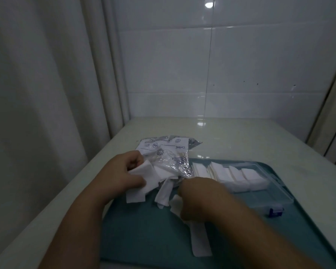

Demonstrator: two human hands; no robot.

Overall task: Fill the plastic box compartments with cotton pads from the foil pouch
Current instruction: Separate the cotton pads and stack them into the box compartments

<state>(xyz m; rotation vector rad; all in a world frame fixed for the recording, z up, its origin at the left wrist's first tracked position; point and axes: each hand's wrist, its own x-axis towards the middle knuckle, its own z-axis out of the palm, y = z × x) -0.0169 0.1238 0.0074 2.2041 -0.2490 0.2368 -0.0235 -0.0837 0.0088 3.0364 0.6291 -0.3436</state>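
A crumpled foil pouch [169, 154] with printed symbols lies at the tray's far left corner, its clear side up. My left hand [122, 171] grips a bunch of white cotton pads [144, 181] at the pouch's mouth. My right hand [198, 197] is curled around more white pads [176, 205], and a long strip [200, 239] trails from under it onto the tray. Several loose pads [164, 193] hang between my hands. The clear plastic box [260, 183] stands to the right, its compartments holding stacked white pads [227, 172].
Everything rests on a teal tray [147, 230] on a pale countertop [241, 136]. The box's open lid with a blue latch [275, 210] lies on the tray's right side. A tiled wall stands behind and a white curtain hangs on the left.
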